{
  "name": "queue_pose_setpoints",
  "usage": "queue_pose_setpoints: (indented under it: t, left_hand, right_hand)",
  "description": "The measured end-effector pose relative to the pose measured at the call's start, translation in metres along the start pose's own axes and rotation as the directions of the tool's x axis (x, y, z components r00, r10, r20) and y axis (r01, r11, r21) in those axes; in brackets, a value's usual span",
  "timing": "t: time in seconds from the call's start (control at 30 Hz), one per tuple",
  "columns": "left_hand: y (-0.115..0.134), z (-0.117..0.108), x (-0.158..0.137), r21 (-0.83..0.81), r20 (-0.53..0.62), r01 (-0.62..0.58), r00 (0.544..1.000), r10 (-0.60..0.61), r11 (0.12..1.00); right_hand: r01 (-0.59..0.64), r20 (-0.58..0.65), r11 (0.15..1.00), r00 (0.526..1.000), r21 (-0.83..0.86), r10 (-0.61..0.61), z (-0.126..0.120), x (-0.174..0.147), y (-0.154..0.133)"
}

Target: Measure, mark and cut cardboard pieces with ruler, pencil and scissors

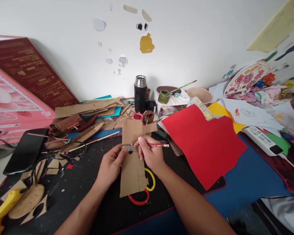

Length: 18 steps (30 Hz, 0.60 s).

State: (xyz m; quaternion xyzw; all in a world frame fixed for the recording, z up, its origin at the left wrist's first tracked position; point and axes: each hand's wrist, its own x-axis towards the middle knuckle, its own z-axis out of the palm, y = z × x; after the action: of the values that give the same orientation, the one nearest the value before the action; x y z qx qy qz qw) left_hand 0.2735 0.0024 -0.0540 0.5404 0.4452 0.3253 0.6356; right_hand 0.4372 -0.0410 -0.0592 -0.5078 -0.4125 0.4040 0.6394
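A strip of brown cardboard (132, 174) stands upright in front of me, its lower part over a pair of scissors (151, 180) with red and yellow handles. My left hand (110, 164) grips the cardboard's left edge, its thumb pressing a short clear ruler (127, 148) across the strip. Just below the ruler is a dark round spot or hole. Pinched in my right hand (150, 156) is a red pencil (159, 145), lying nearly level along the ruler, its eraser end to the right. The pencil tip is too small to make out.
A red paper sheet (203, 143) covers the right side. Behind stand a black thermos (140, 94), open paint jars (148, 116) and a green jar with a brush (164, 97). Cardboard scraps (88, 107), a phone (25, 151) and a yellow glue gun (5, 209) lie left.
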Motion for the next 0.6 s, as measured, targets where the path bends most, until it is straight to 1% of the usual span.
queue_pose_setpoints:
  t: [0.4, 0.6]
  left_hand:
    - [0.0014, 0.0014, 0.0003, 0.023, -0.002, -0.009, 1.000, 0.009, 1.000]
    - [0.0022, 0.0013, 0.0003, 0.006, 0.004, -0.006, 1.000, 0.006, 1.000]
  right_hand:
    - [-0.013, 0.002, 1.000, 1.000, 0.002, 0.013, 0.0005, 0.0002, 0.0002]
    - [-0.003, 0.002, 1.000, 1.000, 0.019, 0.003, 0.0006, -0.0002, -0.0030]
